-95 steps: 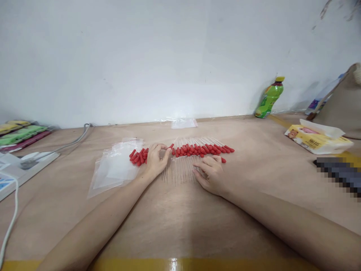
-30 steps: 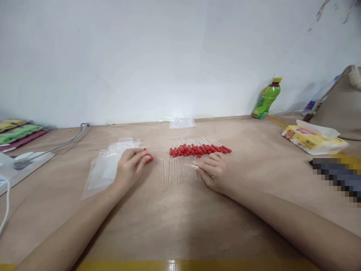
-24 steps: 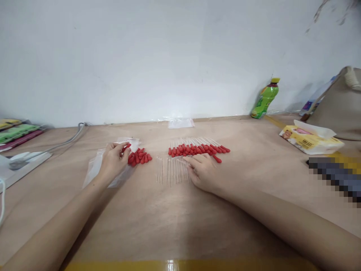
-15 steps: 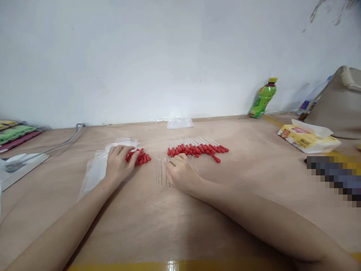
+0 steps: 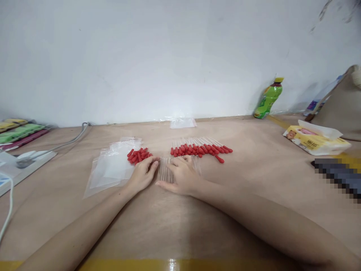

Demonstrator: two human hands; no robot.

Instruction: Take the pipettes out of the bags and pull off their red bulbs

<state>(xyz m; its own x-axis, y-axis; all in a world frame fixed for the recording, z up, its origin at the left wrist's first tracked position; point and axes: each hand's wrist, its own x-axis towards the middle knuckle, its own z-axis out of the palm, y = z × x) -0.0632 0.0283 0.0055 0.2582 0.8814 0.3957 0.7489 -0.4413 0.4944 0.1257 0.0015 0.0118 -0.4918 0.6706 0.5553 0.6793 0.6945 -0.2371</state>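
Observation:
A row of thin clear glass dropper tubes [image 5: 166, 171] lies side by side on the brown table covering. Over them my right hand [image 5: 183, 176] rests flat with its fingers apart and thumb stretched left. My left hand [image 5: 143, 175] is at the row's left end, fingers bent and thumb apart from them, with nothing visible held. Just beyond it is a small heap of loose red rubber bulbs [image 5: 138, 155]. Behind my right hand, several droppers with red bulbs [image 5: 201, 149] lie in a row, glass ends pointing to the wall. One dropper's bulb [image 5: 219, 159] sticks out nearer me.
Clear zip bags [image 5: 109, 171] overlap left of the bulbs; another bag [image 5: 183, 123] lies by the wall. A power strip [image 5: 34, 165] with cables is at left. At right are a green bottle [image 5: 269, 99], a tissue pack [image 5: 317, 141] and a beige bag [image 5: 341, 107].
My left hand has come off the red bulbs and moved right, to the tubes' left end. My right hand has gone from pinched fingers to spread flat; the tubes now lie closer together.

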